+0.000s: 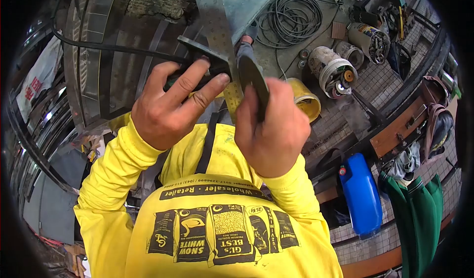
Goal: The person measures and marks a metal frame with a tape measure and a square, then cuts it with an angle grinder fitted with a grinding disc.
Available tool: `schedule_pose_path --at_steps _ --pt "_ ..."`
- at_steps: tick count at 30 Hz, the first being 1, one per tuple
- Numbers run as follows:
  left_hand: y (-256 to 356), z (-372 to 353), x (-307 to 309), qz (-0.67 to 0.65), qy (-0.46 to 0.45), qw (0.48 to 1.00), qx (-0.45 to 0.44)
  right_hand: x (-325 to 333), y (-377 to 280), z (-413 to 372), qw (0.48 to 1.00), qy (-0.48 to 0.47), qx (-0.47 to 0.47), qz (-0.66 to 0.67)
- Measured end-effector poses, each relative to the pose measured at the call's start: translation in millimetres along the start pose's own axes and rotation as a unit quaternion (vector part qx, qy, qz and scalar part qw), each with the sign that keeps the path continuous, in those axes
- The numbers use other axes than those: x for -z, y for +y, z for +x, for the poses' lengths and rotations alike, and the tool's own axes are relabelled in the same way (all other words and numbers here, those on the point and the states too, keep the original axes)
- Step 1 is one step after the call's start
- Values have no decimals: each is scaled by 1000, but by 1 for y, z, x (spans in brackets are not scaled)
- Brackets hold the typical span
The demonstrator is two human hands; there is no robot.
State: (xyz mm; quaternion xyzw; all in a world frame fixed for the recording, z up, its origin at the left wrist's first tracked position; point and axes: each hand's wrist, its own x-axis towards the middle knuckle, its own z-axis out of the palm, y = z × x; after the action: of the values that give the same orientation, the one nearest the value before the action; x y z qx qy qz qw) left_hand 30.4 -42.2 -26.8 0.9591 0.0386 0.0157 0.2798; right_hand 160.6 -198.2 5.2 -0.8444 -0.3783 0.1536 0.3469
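My left hand (pixel 168 105) reaches up from the left with bent fingers over a dark flat metal piece (pixel 205 49); a ring shows on one finger. Its palm side and thumb grip are hidden. In my right hand (pixel 274 129), slightly blurred, a thin dark metal plate (pixel 254 75) with a rounded end is pinched and held on edge. Between the two hands runs a long steel ruler (pixel 212 16) with measuring marks, its near part yellowish. A black cable (pixel 123 48) comes from the left and ends near my left fingers.
Coiled cable (pixel 291 21) lies on the floor ahead. Buckets stand to the right: a yellow bucket (pixel 307 105), a white bucket (pixel 332 70) of discs and a bucket (pixel 368 43) of metal parts. A blue jug (pixel 363 194) and green cloth (pixel 414 218) are at lower right.
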Motion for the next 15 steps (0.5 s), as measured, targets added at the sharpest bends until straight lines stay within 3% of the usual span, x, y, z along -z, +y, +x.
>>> schedule_pose_path --at_steps 6,15 --pt "-2 -2 0 6 -4 1000 -13 8 1 -23 999 -32 -17 -5" --pt "0 1 -2 2 11 1000 -2 -7 6 2 1000 19 22 -10"
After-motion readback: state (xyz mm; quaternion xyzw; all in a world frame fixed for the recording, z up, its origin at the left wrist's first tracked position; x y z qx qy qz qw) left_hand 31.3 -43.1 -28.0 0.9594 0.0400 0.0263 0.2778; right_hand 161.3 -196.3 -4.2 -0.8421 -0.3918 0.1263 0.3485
